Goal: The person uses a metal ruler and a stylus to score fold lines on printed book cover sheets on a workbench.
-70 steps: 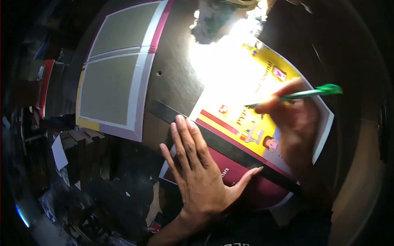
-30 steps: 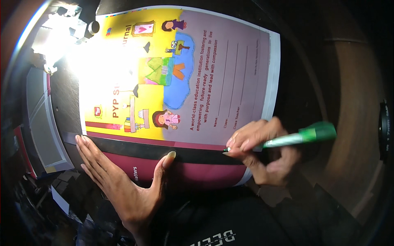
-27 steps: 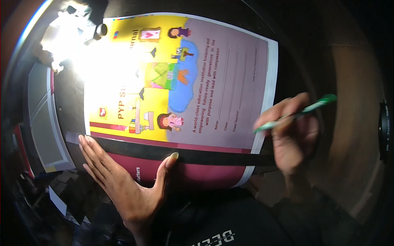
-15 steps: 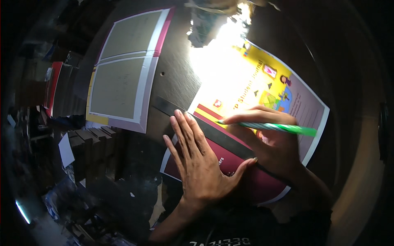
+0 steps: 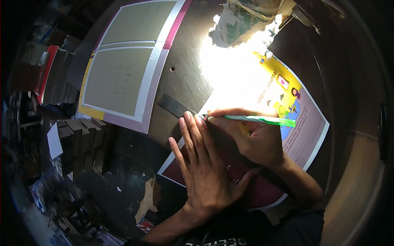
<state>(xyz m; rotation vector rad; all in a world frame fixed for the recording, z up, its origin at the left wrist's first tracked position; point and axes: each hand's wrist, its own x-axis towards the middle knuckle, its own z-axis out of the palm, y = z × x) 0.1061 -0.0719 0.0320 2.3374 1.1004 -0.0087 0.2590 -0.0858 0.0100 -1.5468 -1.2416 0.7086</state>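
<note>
A printed cover sheet [image 5: 310, 125], yellow, mauve and maroon with a white border, lies on the dark table. Across it runs a flat dark ruler [image 5: 175, 105], its far-left end sticking out past the sheet. My left hand [image 5: 207, 174] rests spread on the ruler and sheet, pressing with its fingertips. In my right hand [image 5: 260, 137] is a green-and-white striped pen [image 5: 266, 119], pinched between thumb and fingers. Its tip meets the sheet by the ruler's edge, just beside my left fingertips; the exact contact is hard to see.
To the left lies an opened book cover [image 5: 117, 82] with grey boards glued inside. A glaring lamp [image 5: 246, 24] in a torn wrapping hangs at the back. Stacks of dark blocks [image 5: 82, 137] and a red-faced stack [image 5: 49, 74] stand at far left.
My right hand has moved left along the ruler, bringing the pen tip up to my left fingertips. The left hand stays flat on the ruler. The whole view has shifted slightly.
</note>
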